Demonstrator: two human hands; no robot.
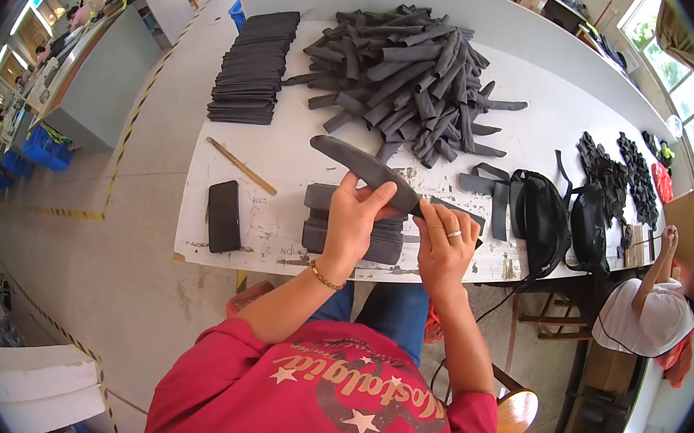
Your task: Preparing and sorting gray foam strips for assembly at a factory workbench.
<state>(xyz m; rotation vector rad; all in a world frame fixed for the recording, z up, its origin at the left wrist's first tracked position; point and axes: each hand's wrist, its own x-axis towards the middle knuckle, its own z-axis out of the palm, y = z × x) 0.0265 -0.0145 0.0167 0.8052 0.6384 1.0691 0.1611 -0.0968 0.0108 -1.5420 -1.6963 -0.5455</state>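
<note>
A long dark grey fabric piece point(341, 151), rounded at its far left end, is held slantwise above the table. My left hand point(355, 217) grips it around the middle, thumb on top. Close by, the fingers of my right hand point(446, 247) are closed on its right part; a ring shows on one finger. Beneath my hands lies a small stack of similar dark pieces point(319, 222), partly hidden by my left hand. Whether the held piece is a flat strip or a tube, I cannot tell.
A large loose pile of dark strips point(411, 72) and a neat stack point(253, 65) lie farther back. At left are a wooden stick point(242, 165) and a black phone point(224, 216). Black bags point(540, 227) lie right; a co-worker point(646, 316) sits beyond them.
</note>
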